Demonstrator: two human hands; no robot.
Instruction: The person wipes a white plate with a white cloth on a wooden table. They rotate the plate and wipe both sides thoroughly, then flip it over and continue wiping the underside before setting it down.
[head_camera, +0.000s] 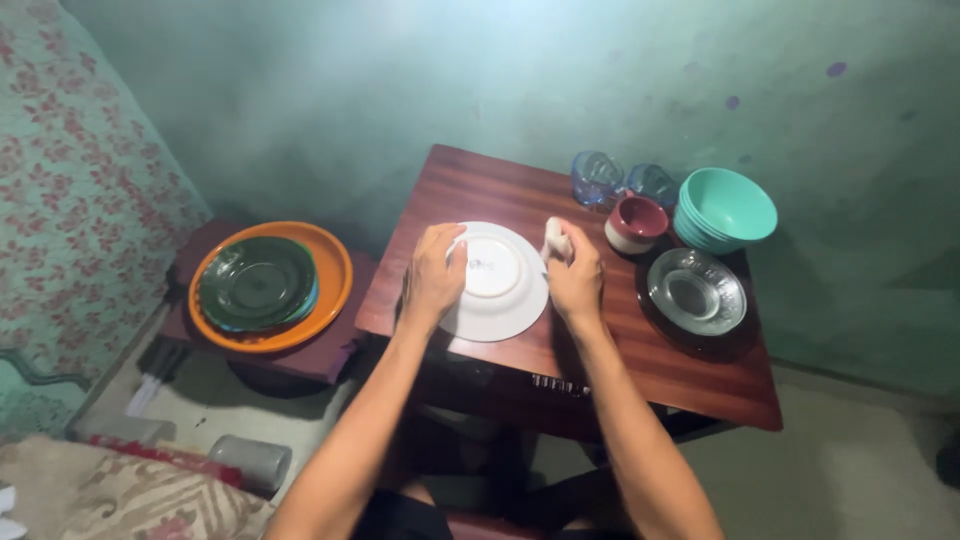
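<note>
White plate (495, 285) lies upside down near the front edge of the brown wooden surface (640, 350). Its round foot ring faces up. The left hand (432, 278) lies flat on the left side of the plate with the fingers spread and pressing down, so this grip is open and only holds the plate in place. The right hand (574, 272) is at the plate's right rim, with its grip closed around a small white cloth (553, 238).

To rub the plate well, I think the left hand should press firmly so the plate does not slide off the near edge. The cloth should go round in small circles, and the plate should be turned bit by bit.

Just to the right stand a dark red cup (634, 222), two blue glasses (622, 181), a stack of teal bowls (725, 208) and a clear glass bowl (696, 292). On a low stool to the left sit a green plate (257, 283) and an orange plate (328, 268).
</note>
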